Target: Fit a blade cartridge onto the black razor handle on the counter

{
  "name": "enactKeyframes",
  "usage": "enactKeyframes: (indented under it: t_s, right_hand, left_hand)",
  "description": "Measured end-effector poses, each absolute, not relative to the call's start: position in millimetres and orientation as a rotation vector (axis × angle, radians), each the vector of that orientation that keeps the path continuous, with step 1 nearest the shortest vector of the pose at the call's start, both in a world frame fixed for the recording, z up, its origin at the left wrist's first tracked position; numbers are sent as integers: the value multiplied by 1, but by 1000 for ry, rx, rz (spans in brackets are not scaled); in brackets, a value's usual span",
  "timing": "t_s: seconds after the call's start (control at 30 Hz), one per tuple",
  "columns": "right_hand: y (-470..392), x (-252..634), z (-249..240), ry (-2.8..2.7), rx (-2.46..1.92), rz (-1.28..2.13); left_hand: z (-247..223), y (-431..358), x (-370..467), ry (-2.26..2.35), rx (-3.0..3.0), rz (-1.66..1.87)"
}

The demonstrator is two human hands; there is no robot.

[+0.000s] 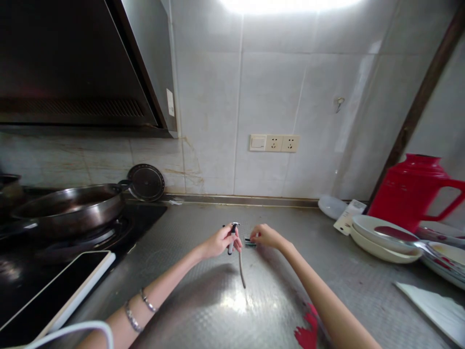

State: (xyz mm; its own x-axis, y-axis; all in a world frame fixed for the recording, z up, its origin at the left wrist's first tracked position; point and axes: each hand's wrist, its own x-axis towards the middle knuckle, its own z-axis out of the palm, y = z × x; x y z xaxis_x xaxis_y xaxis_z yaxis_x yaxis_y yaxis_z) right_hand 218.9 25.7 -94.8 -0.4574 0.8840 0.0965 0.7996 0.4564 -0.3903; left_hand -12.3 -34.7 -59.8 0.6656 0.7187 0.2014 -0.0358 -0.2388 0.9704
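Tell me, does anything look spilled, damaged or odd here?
Yes. Brown streaks mark the pale wall tiles near the range hood, like old drips. A ragged red patch also shows on the metallic countertop by the right forearm; whether it's a spill, I can't tell.

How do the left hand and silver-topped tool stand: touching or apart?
Touching. The head view shows the left hand with its grip closed on the silver-topped tool.

Looks like a home kitchen. Has a dark range hood [80, 63] above a black stove [145, 215], with a wide metal pan [78, 208] on top. Continues into a metal bench [203, 310] along a tiled wall [210, 97] with sockets [274, 143]. Carries stacked dishes [385, 251] and a red jug [405, 194] at the right end.
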Motion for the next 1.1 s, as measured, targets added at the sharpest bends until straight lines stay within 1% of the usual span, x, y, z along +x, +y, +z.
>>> enactKeyframes:
  t_s: [0.3, 0.43, 0.53, 0.6, 0.7, 0.87, 1.1]
  right_hand:
    - [20, 216, -92, -2392, -1414, 377]
    - [19, 216, -82, -2346, -1359, 376]
    - [16, 218, -65, -2294, -1305, 383]
    - [11, 220, -50, -2229, -1262, 458]
    - [-2, 219, -22, -2129, -1188, 590]
    - [-28, 212, 17, -2088, -1076, 608]
    - [-51, 199, 37, -2060, -1010, 604]
  left_hand:
    - [-58, -37, -12, 572, 1679, 786]
    - [-59, -35, -13, 584, 1677, 831]
    - [-58, -32, -11, 595, 1628, 919]
    - [-53, -32, -10, 598, 1579, 984]
    - [-40, -34, -7, 589, 1527, 1079]
    - [-18, -38, 2, 609, 1495, 1237]
    - [-6, -42, 15, 670, 1440, 1392]
